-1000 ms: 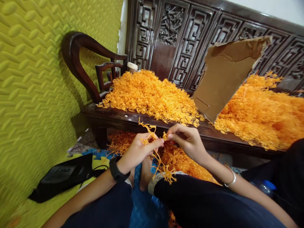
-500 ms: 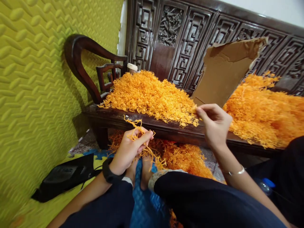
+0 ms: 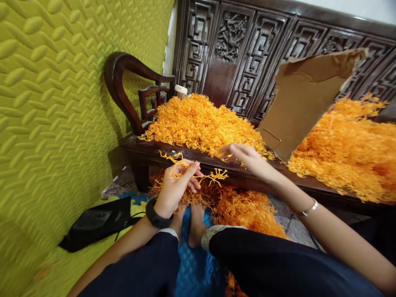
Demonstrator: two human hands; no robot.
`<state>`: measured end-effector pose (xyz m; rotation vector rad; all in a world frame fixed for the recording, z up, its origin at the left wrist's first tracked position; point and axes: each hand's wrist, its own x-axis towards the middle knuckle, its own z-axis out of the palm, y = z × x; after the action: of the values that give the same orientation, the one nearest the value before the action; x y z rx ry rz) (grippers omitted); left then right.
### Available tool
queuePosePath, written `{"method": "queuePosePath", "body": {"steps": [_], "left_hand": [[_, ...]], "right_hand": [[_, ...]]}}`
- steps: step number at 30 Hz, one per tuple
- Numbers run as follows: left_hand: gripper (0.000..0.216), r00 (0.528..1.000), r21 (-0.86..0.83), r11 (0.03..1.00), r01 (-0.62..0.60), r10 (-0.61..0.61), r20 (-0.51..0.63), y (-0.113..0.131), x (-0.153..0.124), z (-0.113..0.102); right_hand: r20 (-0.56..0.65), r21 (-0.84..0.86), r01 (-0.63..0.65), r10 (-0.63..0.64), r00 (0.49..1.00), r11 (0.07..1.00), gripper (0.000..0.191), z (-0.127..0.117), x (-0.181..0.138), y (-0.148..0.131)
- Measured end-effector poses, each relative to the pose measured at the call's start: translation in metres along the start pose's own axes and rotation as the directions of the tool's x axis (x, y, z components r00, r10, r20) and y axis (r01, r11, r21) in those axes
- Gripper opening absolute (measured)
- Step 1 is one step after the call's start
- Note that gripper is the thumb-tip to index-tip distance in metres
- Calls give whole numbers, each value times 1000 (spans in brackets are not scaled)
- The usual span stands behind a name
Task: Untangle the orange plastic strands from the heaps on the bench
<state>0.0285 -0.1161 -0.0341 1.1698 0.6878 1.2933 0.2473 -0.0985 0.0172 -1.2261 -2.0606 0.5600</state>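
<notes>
My left hand (image 3: 179, 183) pinches a thin orange branching strand (image 3: 213, 177) between thumb and fingers. One end of it loops over the back of the hand, and a tuft spreads out to the right. My right hand (image 3: 244, 159) hovers by the front edge of a heap of small orange pieces (image 3: 198, 121) on a dark wooden bench (image 3: 198, 159). Its fingers are stretched out and slightly blurred, with nothing visible in them. Some fingertips are hard to separate from the orange behind.
A cardboard sheet (image 3: 309, 99) stands between this heap and a second orange heap (image 3: 346, 152). More orange strands (image 3: 247, 210) lie on the floor under the bench. A curved armrest (image 3: 117, 82), a lidded cup (image 3: 181, 90) and a black bag (image 3: 95, 225) are at left.
My right hand has moved left along the heap's front edge, and its pinch has loosened. The left hand keeps the strand, whose tuft now points right instead of hanging down.
</notes>
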Motion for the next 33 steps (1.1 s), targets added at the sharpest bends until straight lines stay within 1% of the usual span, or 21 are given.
{"method": "queuePosePath", "body": {"steps": [1,3,4,5,7,11,13,15,16,18,19,20,21,23,24,25,26,27,30,33], "left_hand": [[25,1000,-1,1000,0,0,-14,0,0,-1],[25,999,-6,1000,1,-1,-34,0,0,-3],[25,999,-10,1000,-2,1,-39,-1,0,-4],[25,999,-12,1000,-5,4,-43,-1,0,-6],[26,998,-18,1000,-11,9,-61,-2,1,-8],[27,995,-34,999,-19,15,-100,-3,3,-10],[26,990,-45,998,-38,32,-138,-3,4,-11],[25,979,-63,996,-71,57,-195,-2,4,-12],[25,974,-73,994,-85,68,-218,-2,4,-13],[25,968,-88,991,-101,78,-240,0,4,-13],[25,967,-91,990,-103,79,-242,1,4,-13],[24,967,-92,990,-103,78,-242,1,4,-13],[24,967,-93,991,-101,76,-242,2,4,-13],[23,967,-94,990,-104,79,-243,2,4,-13],[23,967,-95,990,-106,80,-244,2,4,-13],[23,966,-97,989,-109,83,-244,2,4,-13],[23,966,-101,989,-112,84,-245,2,5,-13],[23,965,-106,988,-115,86,-247,1,5,-12],[22,966,-119,985,-122,90,-242,0,6,-11],[23,970,-123,985,-120,90,-227,-2,5,-11]], "right_hand": [[137,-43,92,-86,987,995,38,10,-6,-16],[210,-132,203,-173,962,970,40,27,-15,-37],[194,-170,220,-187,963,960,41,33,-17,-41],[157,-196,211,-182,971,958,41,38,-17,-40],[78,-217,163,-149,986,962,36,42,-14,-28],[-69,-260,65,-86,994,963,37,34,-2,5],[-133,-267,24,-61,989,963,31,27,1,14],[-123,-250,18,-50,991,968,23,23,2,15],[-82,-236,32,-53,995,971,20,23,1,14],[68,-193,77,-65,996,978,18,28,0,10],[160,-165,98,-71,984,981,18,34,-1,10],[261,-138,109,-70,963,984,18,40,-1,10],[365,-120,111,-60,929,987,19,48,-2,13],[559,-144,113,-14,829,983,18,65,-4,26],[627,-176,121,17,779,977,17,74,-6,36],[671,-210,133,44,740,969,15,83,-9,46],[692,-239,147,62,719,960,15,91,-12,58],[697,-258,155,72,713,954,15,99,-16,70],[680,-275,142,88,728,951,23,122,-25,104],[638,-289,107,108,763,951,31,147,-26,130]]}}
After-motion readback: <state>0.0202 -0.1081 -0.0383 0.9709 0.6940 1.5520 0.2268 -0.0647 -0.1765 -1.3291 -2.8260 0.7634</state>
